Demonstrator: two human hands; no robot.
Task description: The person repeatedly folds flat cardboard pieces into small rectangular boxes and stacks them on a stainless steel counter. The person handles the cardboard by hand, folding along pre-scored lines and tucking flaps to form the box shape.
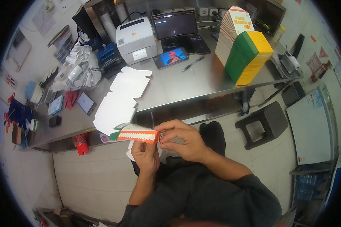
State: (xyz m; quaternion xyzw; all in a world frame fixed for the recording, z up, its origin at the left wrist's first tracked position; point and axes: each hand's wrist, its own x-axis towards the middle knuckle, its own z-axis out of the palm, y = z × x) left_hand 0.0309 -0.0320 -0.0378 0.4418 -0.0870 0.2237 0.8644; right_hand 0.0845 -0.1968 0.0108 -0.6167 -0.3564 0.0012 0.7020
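Note:
A partly folded cardboard carton (138, 135), orange with a scalloped white band and a green end, is held over my lap at the table's front edge. My left hand (146, 156) grips it from below, fingers closed around its underside. At the carton's right end, my right hand (180, 140) pinches the edge or a flap between thumb and fingers; the exact fold is hidden. Just beyond, flat white carton blanks (127, 85) lie overlapping on the steel table (170, 85), some jutting over its front edge.
At the back right stand a green and yellow carton block (238, 56) and a stack of flattened cartons (223, 39). A label printer (136, 39), a laptop (176, 26), a phone playing video (171, 58) and a pen (193, 63) sit behind the blanks. A dark stool (267, 123) is at right.

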